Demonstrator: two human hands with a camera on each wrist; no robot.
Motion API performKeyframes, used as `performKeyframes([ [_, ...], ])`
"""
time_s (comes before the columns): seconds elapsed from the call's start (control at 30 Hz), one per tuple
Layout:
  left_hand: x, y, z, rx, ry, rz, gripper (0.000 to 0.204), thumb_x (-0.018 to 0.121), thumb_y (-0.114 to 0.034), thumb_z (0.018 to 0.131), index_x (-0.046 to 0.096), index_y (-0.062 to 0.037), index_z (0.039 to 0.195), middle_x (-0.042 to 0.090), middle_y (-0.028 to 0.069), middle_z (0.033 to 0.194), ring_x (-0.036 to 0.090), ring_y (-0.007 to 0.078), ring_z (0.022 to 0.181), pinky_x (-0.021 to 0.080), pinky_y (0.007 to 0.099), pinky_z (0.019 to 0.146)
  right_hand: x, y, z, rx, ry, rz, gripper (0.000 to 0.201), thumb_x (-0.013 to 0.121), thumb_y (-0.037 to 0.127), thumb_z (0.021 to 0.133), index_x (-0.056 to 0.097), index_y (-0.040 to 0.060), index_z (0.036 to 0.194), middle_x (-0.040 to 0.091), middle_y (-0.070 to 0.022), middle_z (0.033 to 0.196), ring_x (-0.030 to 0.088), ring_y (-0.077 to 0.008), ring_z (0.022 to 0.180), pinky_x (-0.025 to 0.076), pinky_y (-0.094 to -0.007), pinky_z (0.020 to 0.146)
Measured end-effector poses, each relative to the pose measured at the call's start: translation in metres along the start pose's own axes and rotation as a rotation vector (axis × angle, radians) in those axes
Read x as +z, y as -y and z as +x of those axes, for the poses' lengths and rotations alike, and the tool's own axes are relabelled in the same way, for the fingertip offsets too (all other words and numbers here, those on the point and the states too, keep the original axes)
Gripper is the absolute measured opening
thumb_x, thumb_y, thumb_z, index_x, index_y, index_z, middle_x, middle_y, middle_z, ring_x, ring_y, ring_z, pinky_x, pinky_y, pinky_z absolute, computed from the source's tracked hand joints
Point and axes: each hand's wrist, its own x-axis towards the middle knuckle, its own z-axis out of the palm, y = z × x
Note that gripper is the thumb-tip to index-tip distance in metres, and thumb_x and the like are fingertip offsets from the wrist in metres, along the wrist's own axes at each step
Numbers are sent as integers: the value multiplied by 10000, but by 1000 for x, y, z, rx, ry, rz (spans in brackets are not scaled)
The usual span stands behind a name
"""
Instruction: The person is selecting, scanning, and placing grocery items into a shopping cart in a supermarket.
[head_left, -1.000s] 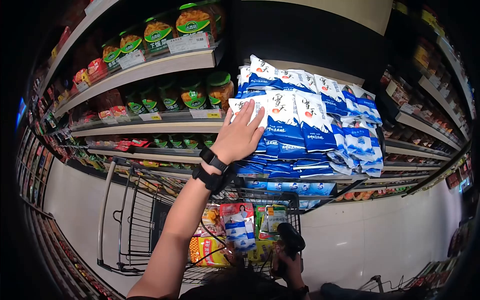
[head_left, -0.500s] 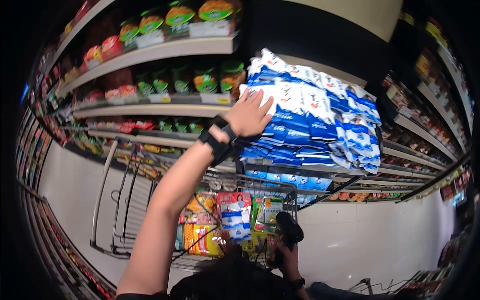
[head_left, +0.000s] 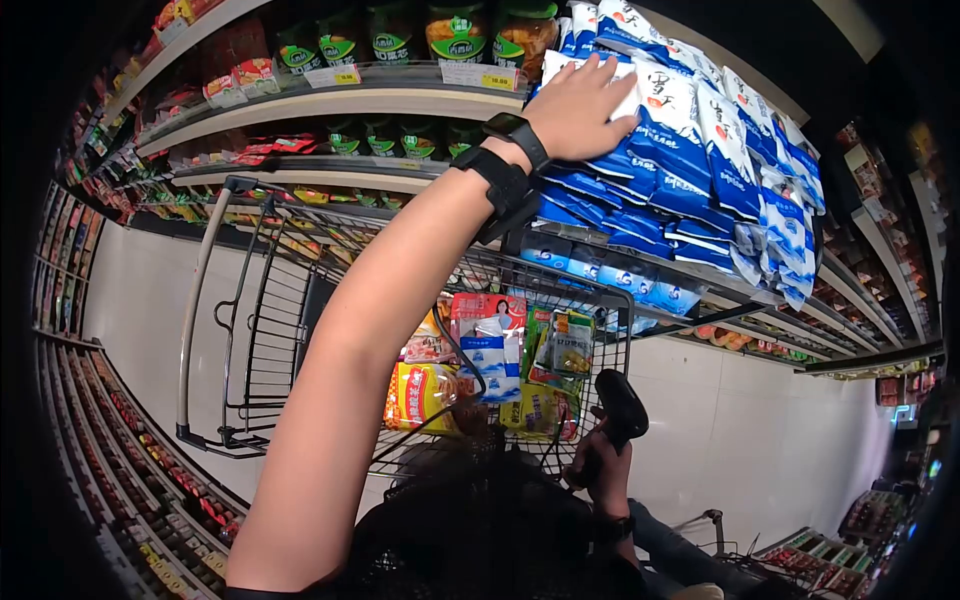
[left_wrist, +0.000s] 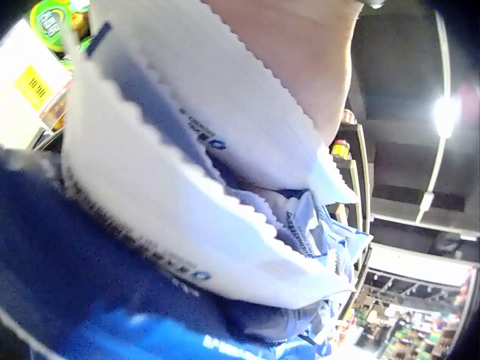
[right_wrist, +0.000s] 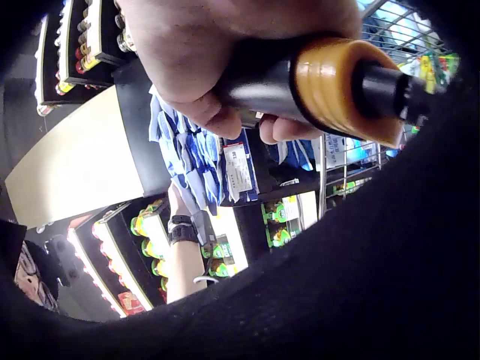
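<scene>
In the head view my left hand lies with straight, spread fingers on top of a pile of white-and-blue packets with a mountain print. The left wrist view shows part of that hand behind the crimped white edges of the packets. Low in the head view, my right hand grips a black object with a rounded end. Close up in the right wrist view, fingers of the right hand curl round its black body, which has an orange ring.
A wire shopping cart stands below the shelf, holding a yellow bag, a red pack, a blue-and-white packet and green packs. Green-lidded jars line the shelf at left. Pale floor lies right of the cart.
The head view has shifted, so packets and left hand appear higher and further right. My left hand stays flat on the pile; the right keeps its grip on the black object.
</scene>
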Motion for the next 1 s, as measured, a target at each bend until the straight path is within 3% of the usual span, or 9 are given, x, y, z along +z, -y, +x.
performKeyframes([
  [0.07, -13, 13, -6, 94, -441, -554, 385, 537, -164, 844, 501, -54, 1211, 502, 164, 1228, 482, 282, 1131, 378, 323, 950, -2, -1, 5, 20, -10, -13, 513, 555, 177, 805, 365, -70, 1213, 509, -62, 599, 477, -132, 433, 392, -242, 429],
  [0.13, -23, 22, -38, 11, -728, -460, 337, 515, -88, 838, 521, -25, 1169, 532, 121, 1186, 514, 224, 1070, 381, 316, 936, -3, -6, 10, 23, -17, 0, 503, 548, 168, 807, 366, -68, 1213, 508, -63, 597, 476, -134, 431, 392, -242, 425],
  [0.27, 14, 20, -171, -531, -959, -700, 248, 468, -41, 873, 498, 20, 1111, 548, 130, 1099, 499, 211, 1043, 362, 337, 949, -11, -16, 13, 22, -33, 62, 279, 516, 30, 806, 453, -14, 1073, 488, -46, 578, 487, -140, 440, 392, -248, 421],
  [0.33, 76, 18, -251, -857, -760, -634, 85, 465, -15, 876, 498, 3, 952, 553, 110, 989, 526, 191, 883, 424, 329, 795, -13, -21, 24, 31, -14, 50, 169, 515, 27, 801, 478, -8, 963, 500, -57, 576, 498, -147, 447, 395, -249, 425],
  [0.43, 164, -19, -356, -915, -204, -487, 148, 523, -26, 801, 510, -17, 949, 560, 149, 893, 530, 315, 848, 424, 378, 756, -11, -25, 34, 80, 7, -93, 458, 523, 99, 794, 382, -86, 1189, 510, -65, 628, 492, -151, 441, 409, -253, 422],
  [0.6, 233, -68, -395, -1190, 980, -316, 930, 659, -489, 709, 207, -51, 1395, 134, 277, 1428, 253, 466, 1269, 311, 500, 1000, -3, -14, 33, 161, -66, -146, 449, 535, 103, 802, 392, -56, 1198, 503, -55, 609, 491, -133, 451, 404, -250, 427],
  [0.8, 279, -88, -384, -1481, 849, 72, 1089, 695, -551, 652, 117, -15, 1404, 22, 238, 1459, 194, 435, 1300, 272, 641, 931, 1, -13, 35, 191, -157, -103, 453, 540, 112, 801, 398, -27, 1208, 495, -58, 572, 475, -130, 435, 392, -253, 408],
  [0.93, 292, -83, -413, -1466, 793, 68, 966, 670, -490, 707, 166, -15, 1381, 96, 229, 1447, 210, 426, 1295, 310, 655, 887, -1, -11, 21, 154, -169, -96, 447, 547, 120, 801, 411, -37, 1196, 491, -53, 580, 468, -128, 435, 382, -246, 412],
  [1.0, 290, -65, -427, -1384, 739, 161, 843, 659, -441, 731, 256, -31, 1347, 323, 243, 1350, 354, 395, 1221, 358, 596, 885, 3, -7, 25, 167, -156, -67, 446, 549, 122, 800, 415, -46, 1192, 492, -49, 591, 469, -126, 440, 382, -241, 418],
])
